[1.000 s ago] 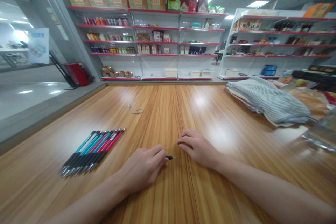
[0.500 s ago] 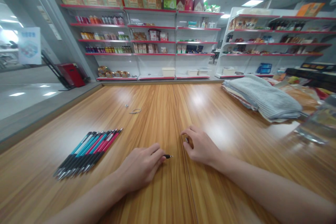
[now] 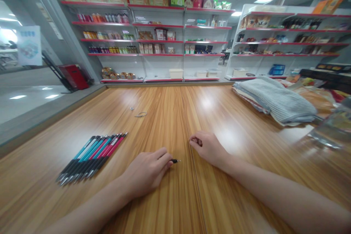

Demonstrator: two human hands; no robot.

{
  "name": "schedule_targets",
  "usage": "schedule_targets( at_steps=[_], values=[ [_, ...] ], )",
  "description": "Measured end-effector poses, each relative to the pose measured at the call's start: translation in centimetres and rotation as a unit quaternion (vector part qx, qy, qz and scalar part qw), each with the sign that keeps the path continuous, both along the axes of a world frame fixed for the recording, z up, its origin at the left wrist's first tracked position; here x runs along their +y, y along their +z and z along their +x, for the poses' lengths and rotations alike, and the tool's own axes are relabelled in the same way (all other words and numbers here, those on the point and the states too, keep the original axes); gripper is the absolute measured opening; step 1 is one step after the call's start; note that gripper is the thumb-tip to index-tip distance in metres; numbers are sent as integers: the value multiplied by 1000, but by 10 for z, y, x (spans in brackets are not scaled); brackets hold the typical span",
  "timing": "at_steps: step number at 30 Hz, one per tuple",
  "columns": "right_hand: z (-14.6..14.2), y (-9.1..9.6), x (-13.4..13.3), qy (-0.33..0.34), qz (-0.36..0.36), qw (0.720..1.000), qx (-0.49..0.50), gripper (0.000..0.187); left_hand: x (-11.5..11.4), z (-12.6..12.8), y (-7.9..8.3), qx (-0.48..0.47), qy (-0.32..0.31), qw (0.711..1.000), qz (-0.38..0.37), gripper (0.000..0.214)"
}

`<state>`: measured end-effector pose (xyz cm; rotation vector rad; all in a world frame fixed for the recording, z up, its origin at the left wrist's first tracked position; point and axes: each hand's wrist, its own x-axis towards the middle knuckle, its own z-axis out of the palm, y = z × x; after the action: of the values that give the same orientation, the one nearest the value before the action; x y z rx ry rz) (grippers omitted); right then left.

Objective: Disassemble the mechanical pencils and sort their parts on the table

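My left hand [image 3: 146, 172] rests on the wooden table [image 3: 175, 124], fingers closed over a pen [image 3: 175, 161] whose dark tip sticks out to the right. A short way right of that tip, my right hand [image 3: 208, 147] lies on the table with its fingers curled into a pinch; what they hold, if anything, is too small to name. A row of several blue, pink and black pens [image 3: 91, 153] lies side by side to the left of my left hand.
A small ring-like piece and a tiny part [image 3: 140, 114] lie further back on the table. Folded striped cloths [image 3: 276, 100] are stacked at the right, with a clear plastic item [image 3: 334, 128] beyond them. Store shelves [image 3: 164, 40] with goods line the back.
My right hand's fingers went from lying flat, to lifting apart, to curling into a pinch. My left hand stayed on the pen.
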<state>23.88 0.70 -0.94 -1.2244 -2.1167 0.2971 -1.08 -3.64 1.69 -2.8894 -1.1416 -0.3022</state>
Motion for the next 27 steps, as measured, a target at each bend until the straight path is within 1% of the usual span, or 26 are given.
schedule_targets(
  at_steps=[4,7,10,15,23,27],
  values=[
    [1,-1,0,2,-1,1000,8,12,1,0,-2,-2,-3,1000,5,21],
    [2,-2,-1,10,-4,1000,8,14,1,-1,-4,2,1,1000,-8,22],
    [3,-2,-1,13,-6,1000,6,12,1,-2,-6,10,8,1000,-22,23],
    [2,-1,0,14,-14,1000,4,9,1,-2,-4,14,7,999,-34,24],
    [3,-2,2,8,-17,1000,-3,10,1,-2,-6,10,7,999,-33,24],
    [2,0,3,11,-26,1000,-11,10,2,-1,-4,16,9,999,-40,26]
  ],
)
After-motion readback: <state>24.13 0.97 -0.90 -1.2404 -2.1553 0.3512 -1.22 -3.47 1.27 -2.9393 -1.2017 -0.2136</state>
